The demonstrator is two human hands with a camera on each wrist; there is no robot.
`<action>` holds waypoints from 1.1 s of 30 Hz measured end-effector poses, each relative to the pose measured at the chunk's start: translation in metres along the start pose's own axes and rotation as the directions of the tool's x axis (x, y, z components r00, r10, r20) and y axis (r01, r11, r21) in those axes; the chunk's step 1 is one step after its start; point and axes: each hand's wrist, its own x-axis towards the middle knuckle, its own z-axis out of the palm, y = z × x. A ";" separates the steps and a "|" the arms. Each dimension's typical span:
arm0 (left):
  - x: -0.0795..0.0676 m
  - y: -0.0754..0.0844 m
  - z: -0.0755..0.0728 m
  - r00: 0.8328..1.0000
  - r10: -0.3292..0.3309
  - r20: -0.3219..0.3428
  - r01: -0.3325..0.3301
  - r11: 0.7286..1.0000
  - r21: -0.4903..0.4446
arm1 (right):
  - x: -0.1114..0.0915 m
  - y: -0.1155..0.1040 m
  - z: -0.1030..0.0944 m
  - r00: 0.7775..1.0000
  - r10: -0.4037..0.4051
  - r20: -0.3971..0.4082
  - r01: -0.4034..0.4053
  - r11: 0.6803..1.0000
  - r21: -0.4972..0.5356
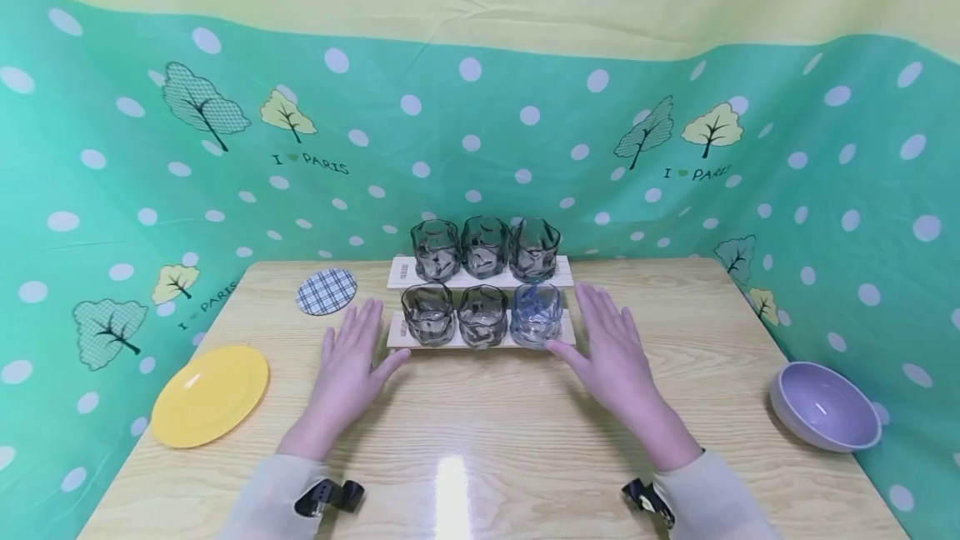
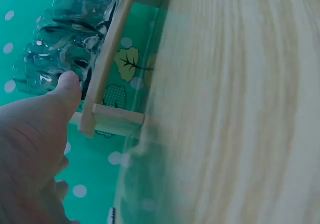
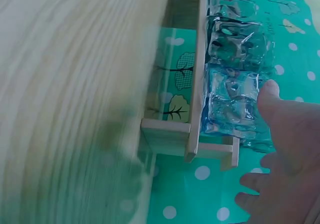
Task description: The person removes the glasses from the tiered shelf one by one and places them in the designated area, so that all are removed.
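Observation:
Two small wooden racks stand one behind the other at the table's back. On the front rack (image 1: 495,342) are two grey glass tumblers (image 1: 483,319) and one blue tumbler (image 1: 536,319). The rear rack (image 1: 401,273) bears three grey tumblers (image 1: 483,248). My left hand (image 1: 351,367) is beside the racks' left end, fingers straight, thumb spread toward the front rack. At the right end is my right hand (image 1: 618,363), also with straight fingers, its thumb close to the blue tumbler. Whether that thumb touches the glass, I cannot tell. Neither hand holds anything.
A round checked coaster (image 1: 327,292) lies beyond the left hand. Toward the left edge is a yellow plate (image 1: 210,396), and at the right edge a purple bowl (image 1: 825,407). Dotted green cloth (image 1: 480,123) hangs around the wooden table (image 1: 480,440).

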 end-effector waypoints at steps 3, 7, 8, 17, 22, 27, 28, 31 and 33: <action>0.003 -0.002 0.004 1.000 -0.016 0.009 0.016 0.998 -0.055 | 0.004 -0.002 0.000 1.000 -0.002 -0.006 0.002 0.999 0.043; 0.007 -0.003 0.008 1.000 -0.023 0.013 0.024 0.995 -0.092 | 0.009 -0.004 0.000 1.000 0.000 -0.003 0.000 0.996 0.085; 0.008 -0.003 0.008 1.000 -0.022 0.011 0.023 0.995 -0.099 | 0.010 -0.005 0.001 1.000 0.002 0.000 -0.002 0.995 0.098; 0.012 -0.005 0.015 1.000 -0.020 -0.016 0.017 0.983 -0.185 | 0.014 -0.010 0.002 1.000 0.021 0.014 -0.023 0.982 0.185; 0.013 -0.004 0.019 1.000 -0.028 -0.004 0.026 0.966 -0.258 | 0.014 -0.015 0.003 0.999 0.032 0.002 -0.032 0.974 0.225; 0.013 -0.006 0.025 0.998 -0.055 0.031 0.062 0.951 -0.303 | 0.014 -0.018 0.004 0.999 0.050 0.005 -0.050 0.962 0.269; 0.013 -0.007 0.026 0.997 -0.061 0.039 0.071 0.948 -0.310 | 0.015 -0.018 0.004 0.999 0.054 0.005 -0.053 0.960 0.275; 0.013 -0.008 0.028 0.996 -0.073 0.054 0.087 0.938 -0.334 | 0.016 -0.019 0.004 0.998 0.067 0.005 -0.066 0.955 0.290; 0.013 -0.009 0.030 0.996 -0.070 0.054 0.085 0.930 -0.357 | 0.017 -0.020 0.004 0.997 0.076 0.009 -0.075 0.950 0.302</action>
